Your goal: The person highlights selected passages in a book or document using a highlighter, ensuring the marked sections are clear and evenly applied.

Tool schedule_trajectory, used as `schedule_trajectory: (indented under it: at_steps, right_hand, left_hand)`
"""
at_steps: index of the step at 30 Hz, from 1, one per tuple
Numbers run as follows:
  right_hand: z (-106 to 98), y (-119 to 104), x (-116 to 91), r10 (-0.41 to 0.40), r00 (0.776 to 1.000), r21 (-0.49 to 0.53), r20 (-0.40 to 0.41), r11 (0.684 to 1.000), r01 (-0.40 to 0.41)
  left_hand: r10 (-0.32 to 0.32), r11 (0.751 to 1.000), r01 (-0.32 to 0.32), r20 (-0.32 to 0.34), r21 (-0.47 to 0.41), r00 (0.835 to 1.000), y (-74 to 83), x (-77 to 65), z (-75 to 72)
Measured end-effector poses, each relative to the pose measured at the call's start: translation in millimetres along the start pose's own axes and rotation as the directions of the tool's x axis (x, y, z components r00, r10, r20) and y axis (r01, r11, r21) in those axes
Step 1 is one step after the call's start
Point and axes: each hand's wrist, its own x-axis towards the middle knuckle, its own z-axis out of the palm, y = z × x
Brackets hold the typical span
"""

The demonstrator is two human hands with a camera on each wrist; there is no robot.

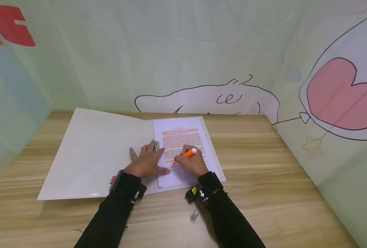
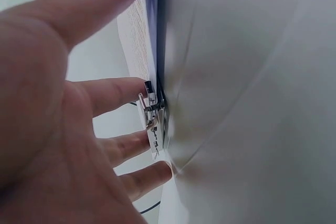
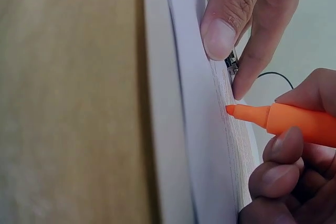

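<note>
An orange highlighter (image 1: 189, 153) is pinched in my right hand (image 1: 194, 163). Its tip (image 3: 230, 109) meets the printed sheet (image 1: 181, 177) low in the text, and most lines above are marked orange. The sheet lies on the right side of an opened white folder (image 1: 93, 155). My left hand (image 1: 145, 162) rests with spread fingers at the sheet's left edge, its thumb on the paper. In the left wrist view, its other fingers (image 2: 118, 95) reach around the folder's metal clip (image 2: 152, 111).
A small greyish cap (image 1: 195, 214) lies on the wooden table (image 1: 258, 193), near the right forearm. The folder's left cover spreads wide, with a small red tag (image 1: 112, 179) at its lower edge. A printed cloth backdrop (image 1: 171, 51) stands behind and beside the table.
</note>
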Motion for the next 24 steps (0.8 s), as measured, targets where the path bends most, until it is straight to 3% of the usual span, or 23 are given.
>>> schedule_trajectory:
  at_steps: [24]
  right_hand:
    - [-4.0, 1.9, 1.1, -0.007, 0.999, -0.017, -0.035, 1.000, 0.007]
  left_hand:
    - [-0.020, 1.000, 0.020, 0.011, -0.013, 1.000, 1.8, -0.4, -1.2]
